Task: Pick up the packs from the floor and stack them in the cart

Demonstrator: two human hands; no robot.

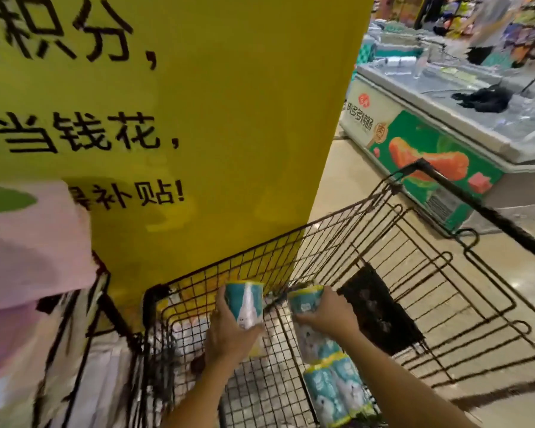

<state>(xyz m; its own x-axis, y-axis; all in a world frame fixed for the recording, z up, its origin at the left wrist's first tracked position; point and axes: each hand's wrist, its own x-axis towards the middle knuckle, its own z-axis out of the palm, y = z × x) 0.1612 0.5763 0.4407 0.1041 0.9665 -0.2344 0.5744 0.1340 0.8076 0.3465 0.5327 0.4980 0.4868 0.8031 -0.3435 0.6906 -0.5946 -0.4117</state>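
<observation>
Head view: left hand grips a teal-and-white cylindrical pack; right hand holds a long teal multipack by its end, five o'clock in the black wire cart; hanging weight may slip.

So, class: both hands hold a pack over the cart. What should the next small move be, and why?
Probably lower the pack in the right hand onto the packs already lying in the cart: it hangs just above them, while the left hand holds a second pack alongside.
</observation>
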